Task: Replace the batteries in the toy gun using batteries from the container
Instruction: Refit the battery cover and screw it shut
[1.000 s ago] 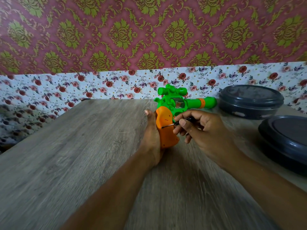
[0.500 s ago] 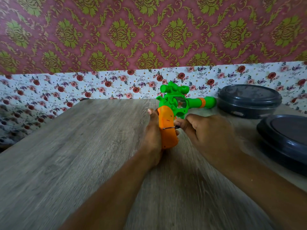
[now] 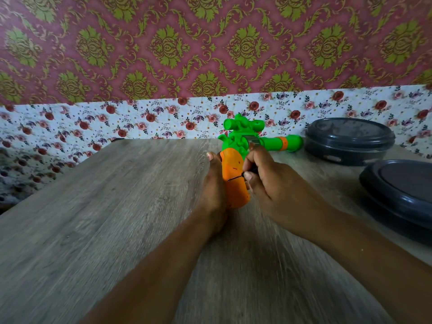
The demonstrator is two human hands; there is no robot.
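A green toy gun point(image 3: 243, 136) with an orange grip point(image 3: 233, 183) lies on the wooden table point(image 3: 117, 206), its barrel pointing right. My left hand point(image 3: 214, 183) holds the orange grip from the left side, thumb up along its edge. My right hand point(image 3: 273, 183) pinches a thin dark screwdriver point(image 3: 238, 177) whose tip touches the side of the orange grip. Two dark round containers stand at the right, one at the back point(image 3: 348, 141) and one nearer point(image 3: 402, 190), both with lids on. No batteries are visible.
A floral-papered wall point(image 3: 140, 120) runs along the table's far edge. The table's left edge slants away at the left, beside more floral paper. Bare wooden tabletop stretches left of my arms.
My right hand has turned around the screwdriver, its fingers rolling over while the tip stays on the orange grip. The left hand and the gun have barely moved.
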